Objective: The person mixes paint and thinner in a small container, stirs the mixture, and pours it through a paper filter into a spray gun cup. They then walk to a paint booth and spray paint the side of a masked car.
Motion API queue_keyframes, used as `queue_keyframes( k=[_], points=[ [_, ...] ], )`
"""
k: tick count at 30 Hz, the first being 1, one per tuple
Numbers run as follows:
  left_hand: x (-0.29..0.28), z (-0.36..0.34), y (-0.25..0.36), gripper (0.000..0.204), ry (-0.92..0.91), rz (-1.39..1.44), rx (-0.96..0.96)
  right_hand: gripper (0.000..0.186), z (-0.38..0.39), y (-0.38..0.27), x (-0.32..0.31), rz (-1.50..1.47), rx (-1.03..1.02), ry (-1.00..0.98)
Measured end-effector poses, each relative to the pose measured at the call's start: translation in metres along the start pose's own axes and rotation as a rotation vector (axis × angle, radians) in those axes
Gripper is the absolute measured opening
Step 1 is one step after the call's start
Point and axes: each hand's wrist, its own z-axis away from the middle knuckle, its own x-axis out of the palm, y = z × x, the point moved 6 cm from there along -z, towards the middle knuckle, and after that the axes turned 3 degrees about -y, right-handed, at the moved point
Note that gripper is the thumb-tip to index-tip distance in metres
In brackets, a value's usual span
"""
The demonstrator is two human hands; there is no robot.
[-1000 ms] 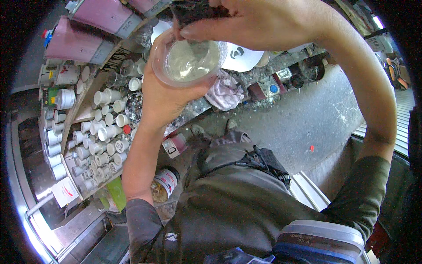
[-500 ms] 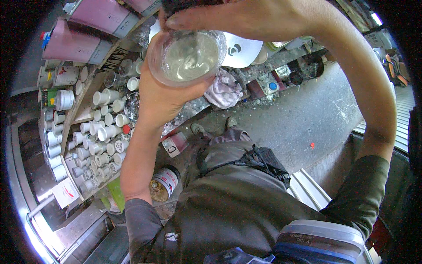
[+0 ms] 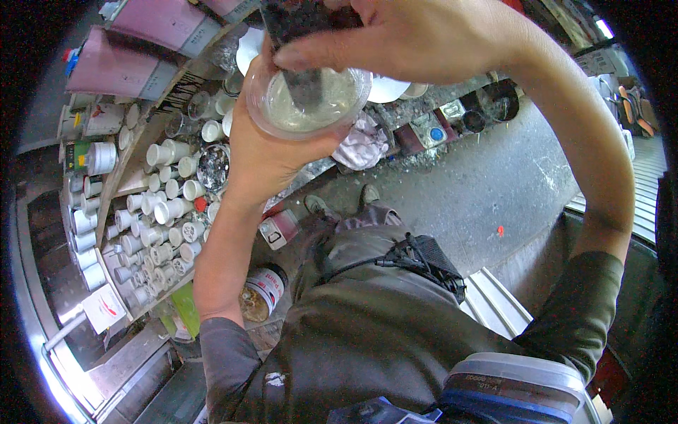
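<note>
My left hand (image 3: 258, 159) is wrapped round a clear plastic cup (image 3: 282, 126) held up at the top of the view. Cloudy pale liquid (image 3: 339, 92) fills part of it. Over the cup's far rim, my right hand (image 3: 424, 42) is closed on a dark, flat-sided block-like thing (image 3: 300, 21), thumb pressed along its near side. A dark strip reaches from below that thumb into the cup's mouth; whether it is the thing itself or its reflection I cannot tell. The upper part of the held thing runs out of view.
Several white cups (image 3: 173, 210) crowd the shelf on the left. Pink containers (image 3: 120, 63) stand above them. Beyond my left wrist lies a crumpled cloth (image 3: 361, 143) on the bench edge, near a rectangular tin (image 3: 424, 134). A labelled paint can (image 3: 265, 290) stands low beside my left forearm.
My right hand has brought the dark thing further into view over the cup, and a dark strip now covers part of the liquid. The cup has shifted slightly right.
</note>
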Motion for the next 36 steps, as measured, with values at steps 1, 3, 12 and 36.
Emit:
queue_keyframes(
  k=[1, 3, 12, 36],
  points=[
    [0.000, 0.000, 0.000, 0.093, 0.000, 0.004, 0.016, 0.033, 0.001, 0.005, 0.001, 0.038, -0.056, 0.052],
    [0.000, -0.001, -0.003, 0.091, 0.015, 0.037, 0.001, 0.034, 0.001, 0.002, 0.003, 0.121, -0.162, 0.163],
    [0.001, 0.008, -0.004, 0.088, 0.063, -0.018, -0.004, 0.035, 0.012, -0.014, -0.007, 0.308, -0.067, 0.163],
    [0.005, 0.020, 0.001, 0.091, 0.076, 0.134, 0.084, 0.018, -0.001, 0.001, 0.008, -0.154, -0.408, 0.045]
  ],
)
